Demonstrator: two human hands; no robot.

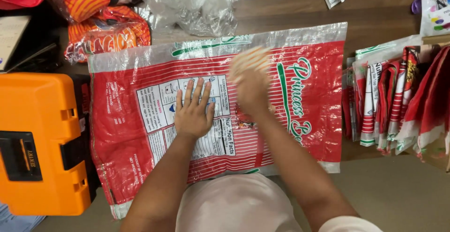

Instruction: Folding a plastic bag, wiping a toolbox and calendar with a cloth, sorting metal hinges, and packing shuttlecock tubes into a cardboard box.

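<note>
A large empty red and white woven sack [140,166] lies flat on the wooden table in front of me, printed side up. My left hand [193,110] rests palm down on its middle with the fingers spread, holding nothing. My right hand [251,89] is blurred with motion just to the right of it, above the sack. It holds a small striped orange and white piece [251,59] at the fingertips; what the piece is I cannot tell.
An orange hard case [40,138] stands at the left edge. Orange and red sacks [105,21] and crumpled clear plastic [197,2] lie at the back. A stack of folded red and white sacks [398,100] sits at the right.
</note>
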